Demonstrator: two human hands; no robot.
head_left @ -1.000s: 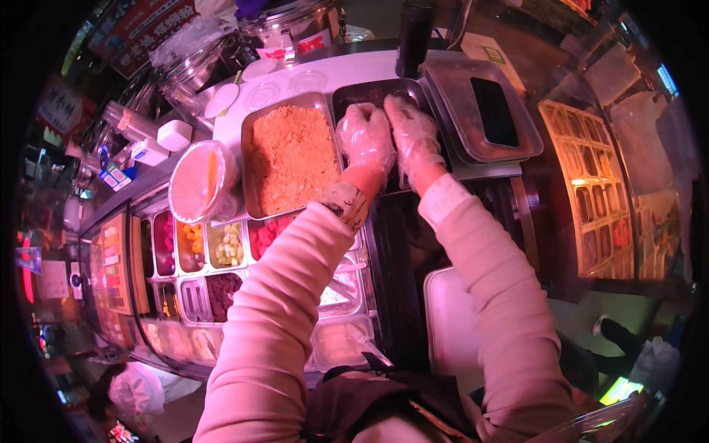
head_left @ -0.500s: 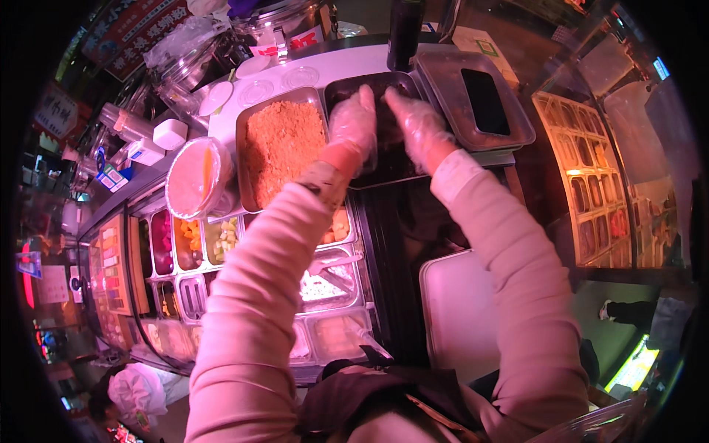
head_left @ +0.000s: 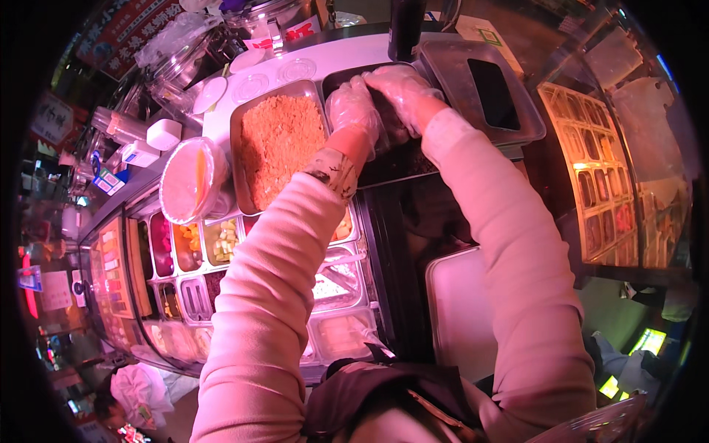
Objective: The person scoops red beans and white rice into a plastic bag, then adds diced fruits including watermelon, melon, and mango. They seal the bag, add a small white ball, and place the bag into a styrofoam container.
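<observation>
Both my hands wear clear plastic gloves and reach into a dark rectangular tray (head_left: 391, 168) on the counter. My left hand (head_left: 353, 112) is at the tray's left side, fingers curled inward. My right hand (head_left: 402, 90) bends over from the right, its fingers curved down against the left fingertips. Whatever lies between them is hidden by the gloves. Dark contents show in the tray below my palms. Just left of it stands a metal tray of crumbly orange-brown food (head_left: 281, 144).
A lidded container (head_left: 524, 118) with a black phone (head_left: 493, 94) on it adjoins the tray on the right. A black bottle (head_left: 405, 33) stands behind. At left are a plastic-lined tub (head_left: 183, 184) and ingredient pans (head_left: 221, 238). A pale board (head_left: 465, 310) lies nearer me.
My hands have come together. The right hand has moved left and bent over toward the left one; before, they stood apart with fingers pointing away from me.
</observation>
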